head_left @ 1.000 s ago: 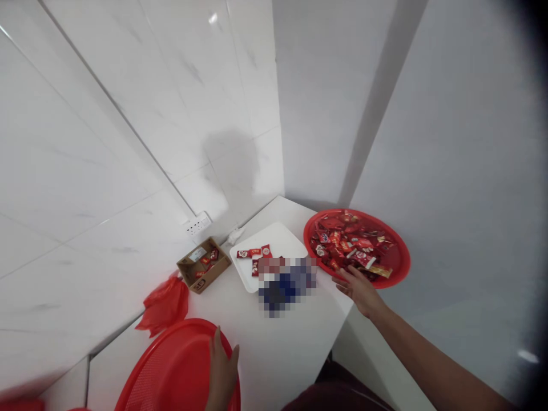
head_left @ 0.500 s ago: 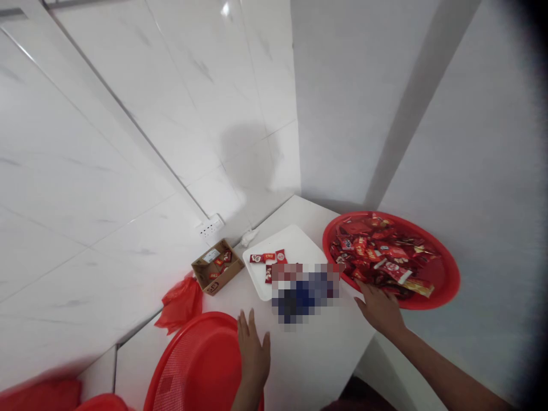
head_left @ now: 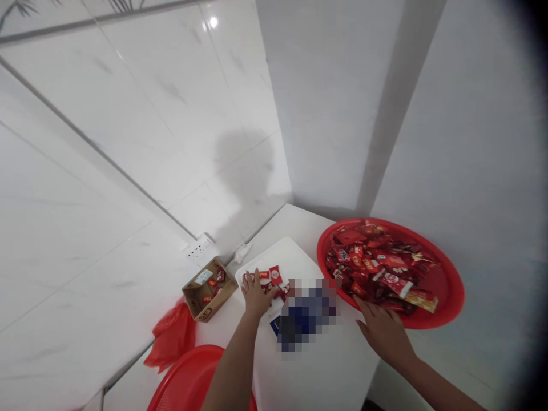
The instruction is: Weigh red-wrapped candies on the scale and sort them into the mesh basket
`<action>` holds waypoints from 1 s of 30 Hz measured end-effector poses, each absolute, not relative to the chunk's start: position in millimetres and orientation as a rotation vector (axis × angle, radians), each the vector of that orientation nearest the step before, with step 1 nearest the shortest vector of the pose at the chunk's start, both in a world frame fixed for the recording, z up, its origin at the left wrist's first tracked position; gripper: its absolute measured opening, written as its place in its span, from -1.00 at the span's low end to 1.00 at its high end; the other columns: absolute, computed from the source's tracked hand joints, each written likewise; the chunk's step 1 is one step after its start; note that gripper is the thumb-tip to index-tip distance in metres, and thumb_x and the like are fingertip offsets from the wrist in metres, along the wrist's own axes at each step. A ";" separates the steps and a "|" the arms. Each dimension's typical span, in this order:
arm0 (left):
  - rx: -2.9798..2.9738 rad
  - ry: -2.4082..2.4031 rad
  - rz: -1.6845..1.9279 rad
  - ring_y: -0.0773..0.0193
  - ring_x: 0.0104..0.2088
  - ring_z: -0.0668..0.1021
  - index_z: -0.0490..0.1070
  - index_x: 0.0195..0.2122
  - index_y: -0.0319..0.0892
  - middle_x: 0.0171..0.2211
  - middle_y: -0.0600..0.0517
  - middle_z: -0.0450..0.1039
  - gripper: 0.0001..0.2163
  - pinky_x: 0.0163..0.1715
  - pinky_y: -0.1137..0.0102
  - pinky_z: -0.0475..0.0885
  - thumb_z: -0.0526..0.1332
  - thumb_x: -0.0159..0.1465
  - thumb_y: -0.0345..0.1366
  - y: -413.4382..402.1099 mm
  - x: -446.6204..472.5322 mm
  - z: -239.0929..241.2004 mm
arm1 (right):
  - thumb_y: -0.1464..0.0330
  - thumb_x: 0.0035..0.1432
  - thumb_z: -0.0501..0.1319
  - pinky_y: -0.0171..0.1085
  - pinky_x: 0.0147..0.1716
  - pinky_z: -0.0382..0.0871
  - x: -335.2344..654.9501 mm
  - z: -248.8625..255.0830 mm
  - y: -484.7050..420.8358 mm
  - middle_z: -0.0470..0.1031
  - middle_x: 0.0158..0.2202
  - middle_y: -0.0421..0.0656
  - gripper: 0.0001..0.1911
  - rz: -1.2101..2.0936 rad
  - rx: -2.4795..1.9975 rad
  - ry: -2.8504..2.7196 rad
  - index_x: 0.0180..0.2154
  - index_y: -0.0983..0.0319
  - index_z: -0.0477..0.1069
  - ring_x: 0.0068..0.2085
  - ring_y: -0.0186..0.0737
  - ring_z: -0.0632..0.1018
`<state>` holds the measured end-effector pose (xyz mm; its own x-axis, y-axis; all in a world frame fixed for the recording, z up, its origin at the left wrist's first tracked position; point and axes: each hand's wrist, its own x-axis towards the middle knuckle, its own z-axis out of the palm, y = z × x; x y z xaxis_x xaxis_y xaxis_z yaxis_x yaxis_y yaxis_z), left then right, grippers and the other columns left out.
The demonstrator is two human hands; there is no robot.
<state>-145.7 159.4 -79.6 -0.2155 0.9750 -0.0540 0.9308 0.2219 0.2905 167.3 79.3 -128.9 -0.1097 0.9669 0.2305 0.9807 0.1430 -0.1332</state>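
Left hand, over the table: bare, slender fingers; left forearm uncovered, broadening from the wrist. Right hand, at the table's right edge: likewise bare; right forearm uncovered. Dark patch, by the table's near edge: too little visible to confirm as clothing.

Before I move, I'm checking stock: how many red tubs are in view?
2: one red tub, holding wrapped packets, by the right hand; a second tub, partly cut off, lower left. Others might be hidden.

The left hand spreads over packets
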 end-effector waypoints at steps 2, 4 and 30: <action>1.818 2.269 0.254 -0.14 0.24 -0.14 -0.09 0.21 -0.10 0.27 -0.24 -0.24 -0.21 0.12 -0.03 -0.11 0.12 0.01 0.12 166.2 -143.9 -83.4 | 0.43 0.11 -0.04 -0.07 -0.10 0.17 167.9 -130.2 80.0 0.49 -0.13 -0.02 -0.58 -0.083 -1.893 -2.158 0.03 0.23 0.26 -0.13 -0.07 0.45; 1.820 2.257 0.226 -0.17 0.24 -0.16 -0.09 0.21 -0.08 0.27 -0.23 -0.25 -0.22 0.12 -0.04 -0.12 0.09 0.02 0.14 170.4 -138.7 -85.5 | 0.43 0.10 -0.04 -0.07 -0.10 0.17 168.2 -131.2 80.6 0.49 -0.14 -0.03 -0.57 -0.087 -1.902 -2.152 0.03 0.22 0.25 -0.15 -0.07 0.46; 1.852 2.143 0.526 0.24 -0.22 0.45 0.39 -0.27 -0.15 -0.27 -0.02 0.41 -0.82 -0.23 0.37 0.32 0.03 0.18 -0.29 213.5 -120.2 -67.0 | 0.47 0.09 -0.03 -0.10 -0.15 0.20 168.8 -120.9 82.0 0.48 -0.13 -0.01 -0.58 -0.067 -1.905 -2.198 0.01 0.28 0.28 -0.16 -0.08 0.45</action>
